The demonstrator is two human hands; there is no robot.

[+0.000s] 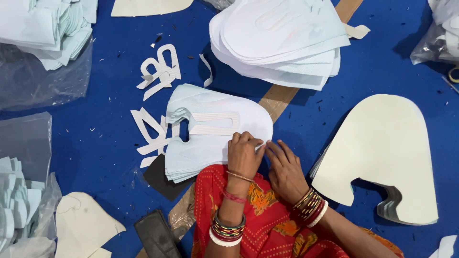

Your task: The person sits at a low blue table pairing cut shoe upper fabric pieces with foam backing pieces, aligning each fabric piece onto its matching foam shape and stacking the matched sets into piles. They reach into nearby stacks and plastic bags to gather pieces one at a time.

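The stack of pale blue cut pieces (210,138) lies in the middle of the blue work surface (110,95), just in front of our knees, with a slot-shaped cut-out and a notch showing in its top sheet. It is the thing both our hands are on. To the right of it we see the biggest single item, a cream-coloured shaped stack (382,153) with a notch in its lower edge, lying well apart from our pile. Above, a second heap of pale blue pieces (282,43) fans out across a brown strip (277,98) that runs diagonally under the work.

At the left edge, clear plastic bags (28,143) hold more pale pieces. Our red patterned garment (258,215) fills the bottom centre of the view.

Our left hand (244,154) rests knuckles-up on the near edge of the stack, fingers curled down onto the top sheet; we cannot tell whether it pinches the sheet or only presses it. Our right hand (284,167) lies just beside it, fingers stretched nearly flat toward the same edge, touching the sheet's corner and gripping nothing we can see.

Smaller still, white offcuts (160,71) lie scattered on the blue surface to the left of the stack, and a dark flat block (155,234) sits near our left knee.
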